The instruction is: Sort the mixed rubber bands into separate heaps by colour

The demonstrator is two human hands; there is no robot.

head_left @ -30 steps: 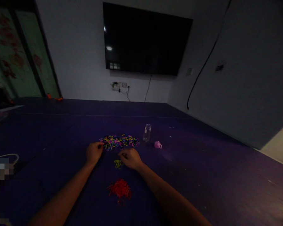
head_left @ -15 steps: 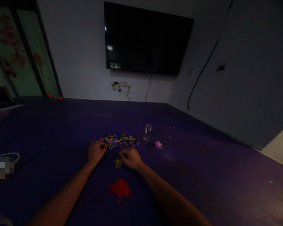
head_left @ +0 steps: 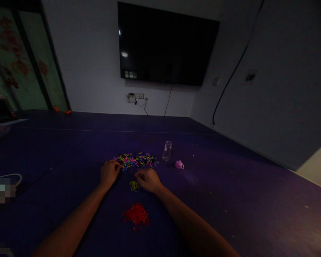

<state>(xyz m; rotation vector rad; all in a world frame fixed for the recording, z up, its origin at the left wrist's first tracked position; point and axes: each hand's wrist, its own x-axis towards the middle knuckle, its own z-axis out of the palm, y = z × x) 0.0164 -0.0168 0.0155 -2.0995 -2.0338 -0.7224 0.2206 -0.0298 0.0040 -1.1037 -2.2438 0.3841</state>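
Observation:
A spread-out pile of mixed-colour rubber bands [head_left: 135, 160] lies on the dark purple floor [head_left: 224, 200]. My left hand [head_left: 109, 174] is at the pile's left end, thumb and fingertips closed together at its edge. Just in front of the pile, my right hand [head_left: 149, 180] is closed, fingers curled in. Whatever either hand pinches is too small to make out. Beside the right hand sits a small heap of yellow rubber bands [head_left: 133, 186]. Between my forearms is a larger heap of red rubber bands [head_left: 137, 215].
A clear bottle [head_left: 167, 151] stands upright right of the pile, with a pink cap [head_left: 179, 164] near it. Beyond are a wall-mounted television [head_left: 168, 46] and wall sockets [head_left: 137, 96]. A black cable [head_left: 231, 76] hangs at right. A blurred object [head_left: 1, 192] lies at left.
My left hand's fingers have shifted very slightly at the pile's edge. The right hand, the heaps, the bottle and the cap look unmoved.

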